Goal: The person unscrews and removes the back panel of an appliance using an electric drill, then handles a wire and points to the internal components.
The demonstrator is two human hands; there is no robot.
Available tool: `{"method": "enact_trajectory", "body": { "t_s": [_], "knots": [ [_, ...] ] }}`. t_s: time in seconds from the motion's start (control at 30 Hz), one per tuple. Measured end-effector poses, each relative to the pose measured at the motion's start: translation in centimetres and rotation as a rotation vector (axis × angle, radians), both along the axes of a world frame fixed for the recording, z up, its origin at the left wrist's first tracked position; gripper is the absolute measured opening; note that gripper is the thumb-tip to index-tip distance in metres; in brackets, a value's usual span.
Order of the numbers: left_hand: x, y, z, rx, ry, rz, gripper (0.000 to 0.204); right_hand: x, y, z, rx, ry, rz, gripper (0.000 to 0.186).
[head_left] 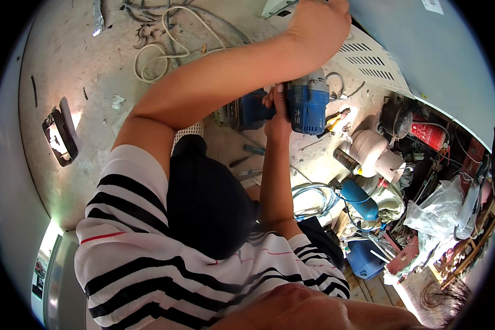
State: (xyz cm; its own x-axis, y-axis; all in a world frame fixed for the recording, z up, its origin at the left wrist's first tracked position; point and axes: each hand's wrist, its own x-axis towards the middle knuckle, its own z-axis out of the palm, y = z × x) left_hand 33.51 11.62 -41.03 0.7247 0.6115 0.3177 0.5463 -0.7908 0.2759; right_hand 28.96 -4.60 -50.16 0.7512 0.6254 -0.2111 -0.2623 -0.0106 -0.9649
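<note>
A blue and dark-grey cordless power drill (309, 110) is gripped by my right hand (279, 107), whose fingers wrap around its handle. The drill's battery end points left, and its front passes under my left forearm. Stretched across above it, my left arm reaches to the top right. My left hand (322, 22) is bent at the wrist and its fingers are curled, partly cut off by the top edge. What those fingers hold, if anything, is hidden. Beside that hand is a pale metal panel (388, 74) with vent slots, at the lower edge of a large grey-blue appliance casing (423, 38).
Cream cable (168, 52) lies coiled on the floor at the far left. Right of me are a pale gas cylinder (368, 148), a spray can (347, 162), a blue cylinder (359, 199), blue hose (313, 201), a red extinguisher (428, 132) and clutter. A black-rimmed part (60, 137) lies left.
</note>
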Motion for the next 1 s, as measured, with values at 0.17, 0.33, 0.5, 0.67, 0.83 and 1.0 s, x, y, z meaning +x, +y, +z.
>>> {"method": "enact_trajectory", "body": {
  "t_s": [0.17,0.33,0.5,0.67,0.83,1.0],
  "knots": [
    [-4.0,4.5,1.9,-0.2,-0.411,-0.156,0.017,0.9,1.6,0.6,-0.008,-0.037,-0.054,0.025],
    [-7.6,8.9,1.4,-0.156,-0.519,0.047,0.016,1.0,2.0,0.3,0.015,-0.025,-0.065,0.025],
    [-5.8,11.7,-8.1,-0.698,-0.318,0.044,0.015,0.7,1.4,0.3,0.033,-0.017,-0.058,0.025],
    [-4.7,10.0,-19.7,-1.292,-0.404,0.008,0.038,-0.3,1.0,-0.1,0.03,0.071,-0.031,0.023],
    [-2.6,6.9,-19.8,-1.616,-0.4,0.231,0.034,-0.6,0.3,-0.4,-0.02,0.042,-0.059,0.022],
    [-1.7,6.5,-22.3,-1.678,-0.408,0.254,0.038,-0.6,-0.1,-0.2,-0.034,0.058,-0.055,0.023]
  ]
}}
